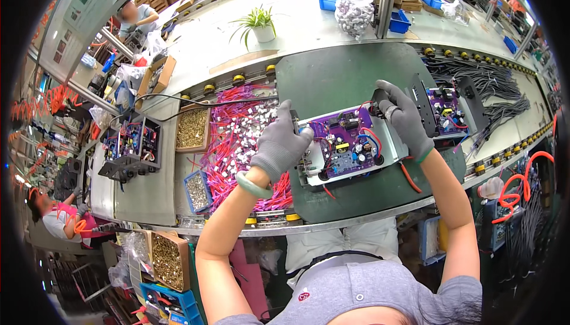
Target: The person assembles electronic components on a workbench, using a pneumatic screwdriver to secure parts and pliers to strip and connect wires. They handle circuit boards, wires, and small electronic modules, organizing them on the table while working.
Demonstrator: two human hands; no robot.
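Observation:
A metal chassis with a purple circuit board [347, 139] lies in front of me on a dark green mat [332, 75]. My left hand [280, 144], in a grey glove, is closed on the chassis's left end. My right hand [406, 118], also gloved, has its fingers bent around the far right corner, by a dark part there; the fingertips are partly hidden. Red and blue wires arch over the board, and a red wire [411, 179] sticks out at the near right. Just right of my right hand stands a second purple board unit [449, 111] between black panels.
Left of the mat lies a heap of pink and red wires with white connectors [237, 141]. Beside it are a box of brass-coloured parts [193, 128], a blue tray [197, 191] and another assembled unit [132, 147]. Black cables [487, 81] lie far right. Beyond stands a potted plant [261, 27].

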